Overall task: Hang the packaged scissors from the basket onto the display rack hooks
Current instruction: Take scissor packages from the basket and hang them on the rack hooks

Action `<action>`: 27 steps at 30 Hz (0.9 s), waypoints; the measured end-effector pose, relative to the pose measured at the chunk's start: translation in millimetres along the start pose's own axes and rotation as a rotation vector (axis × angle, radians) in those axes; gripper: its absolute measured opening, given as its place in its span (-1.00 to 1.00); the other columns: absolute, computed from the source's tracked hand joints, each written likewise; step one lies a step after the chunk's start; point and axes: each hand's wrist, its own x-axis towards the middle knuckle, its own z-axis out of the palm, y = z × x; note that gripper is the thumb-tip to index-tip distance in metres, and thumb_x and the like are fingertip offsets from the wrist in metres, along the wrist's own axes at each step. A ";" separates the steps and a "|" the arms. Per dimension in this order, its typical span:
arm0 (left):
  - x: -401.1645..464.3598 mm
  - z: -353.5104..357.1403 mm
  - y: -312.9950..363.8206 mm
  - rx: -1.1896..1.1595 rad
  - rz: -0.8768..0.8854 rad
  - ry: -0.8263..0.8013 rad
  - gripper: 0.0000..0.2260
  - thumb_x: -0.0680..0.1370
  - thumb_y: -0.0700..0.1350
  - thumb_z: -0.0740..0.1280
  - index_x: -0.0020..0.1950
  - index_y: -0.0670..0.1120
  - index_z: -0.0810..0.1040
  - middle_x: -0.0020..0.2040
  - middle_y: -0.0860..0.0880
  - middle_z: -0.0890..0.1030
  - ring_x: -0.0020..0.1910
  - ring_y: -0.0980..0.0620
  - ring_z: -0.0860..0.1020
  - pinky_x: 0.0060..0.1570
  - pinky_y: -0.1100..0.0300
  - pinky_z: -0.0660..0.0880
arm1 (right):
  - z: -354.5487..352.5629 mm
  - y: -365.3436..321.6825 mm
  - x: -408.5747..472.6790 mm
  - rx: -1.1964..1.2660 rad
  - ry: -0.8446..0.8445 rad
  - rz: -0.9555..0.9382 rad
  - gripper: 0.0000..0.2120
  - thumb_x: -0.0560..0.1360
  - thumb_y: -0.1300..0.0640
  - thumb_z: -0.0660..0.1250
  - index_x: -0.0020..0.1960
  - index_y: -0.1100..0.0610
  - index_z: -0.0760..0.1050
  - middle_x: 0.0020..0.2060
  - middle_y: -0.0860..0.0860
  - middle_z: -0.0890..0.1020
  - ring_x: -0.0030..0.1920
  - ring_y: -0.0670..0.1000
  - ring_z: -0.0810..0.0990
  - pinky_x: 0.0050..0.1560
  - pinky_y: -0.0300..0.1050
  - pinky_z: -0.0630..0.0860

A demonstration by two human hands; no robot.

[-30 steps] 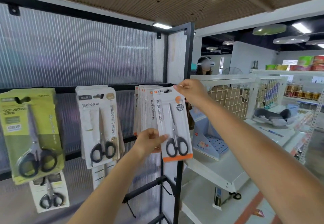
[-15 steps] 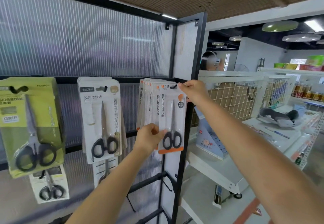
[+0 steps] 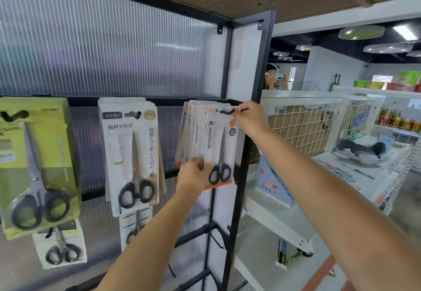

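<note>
Backdrop: ribbed panel display rack (image 3: 114,51).
Left hand (image 3: 193,173): grips scissors pack (image 3: 219,149) bottom.
Right hand (image 3: 250,119): pinches its top at hook (image 3: 227,111).

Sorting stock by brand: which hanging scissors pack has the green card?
The leftmost scissors pack: its card is olive green, while the middle pack and the held pack are white.
</note>
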 end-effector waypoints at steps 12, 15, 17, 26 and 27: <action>23.0 -12.4 -4.4 -0.021 -0.078 0.023 -0.88 0.59 -0.09 0.26 -0.06 -0.14 0.41 -0.23 0.01 0.44 -0.16 0.04 0.43 -0.13 0.18 0.36 | 15.7 -4.7 11.9 -0.052 -0.057 0.007 -0.65 0.36 0.38 0.43 0.12 0.23 0.49 -0.21 -0.13 0.47 -0.12 -0.11 0.44 -0.38 -0.41 0.35; 24.9 -14.0 -4.3 -0.004 -0.081 -0.009 -0.88 0.59 -0.08 0.26 -0.05 -0.12 0.42 -0.18 -0.01 0.46 -0.13 0.02 0.45 -0.10 0.17 0.39 | 20.7 -3.2 14.7 -0.064 -0.062 -0.018 -0.69 0.40 0.37 0.41 0.12 0.22 0.50 -0.09 -0.05 0.49 -0.08 -0.10 0.43 -0.43 -0.52 0.35; 24.9 -11.9 -4.3 -0.007 -0.064 -0.024 -0.87 0.59 -0.10 0.25 -0.13 -0.10 0.41 -0.21 0.00 0.47 -0.20 0.07 0.45 -0.14 0.21 0.41 | 20.6 -3.3 15.5 -0.045 -0.059 -0.035 -0.72 0.43 0.36 0.39 0.13 0.25 0.51 -0.08 -0.04 0.51 -0.10 -0.12 0.45 -0.46 -0.54 0.34; 19.8 -4.0 -3.8 0.076 -0.044 -0.043 -0.81 0.61 -0.06 0.23 -0.18 -0.08 0.40 -0.23 0.00 0.48 -0.24 0.09 0.45 -0.23 0.27 0.40 | 11.1 2.8 -6.0 -0.156 -0.050 -0.141 -0.82 0.52 0.21 0.30 0.10 0.23 0.54 -0.23 -0.15 0.54 -0.09 -0.09 0.51 -0.30 -0.46 0.32; 16.6 -5.0 -4.2 0.099 -0.040 -0.042 -0.80 0.60 -0.03 0.24 -0.17 -0.08 0.41 -0.24 0.00 0.48 -0.27 0.10 0.44 -0.28 0.27 0.38 | 8.9 4.2 -12.3 -0.181 -0.055 -0.147 -0.75 0.55 0.15 0.29 0.18 0.24 0.51 -0.12 -0.10 0.55 0.00 -0.08 0.49 -0.20 -0.42 0.30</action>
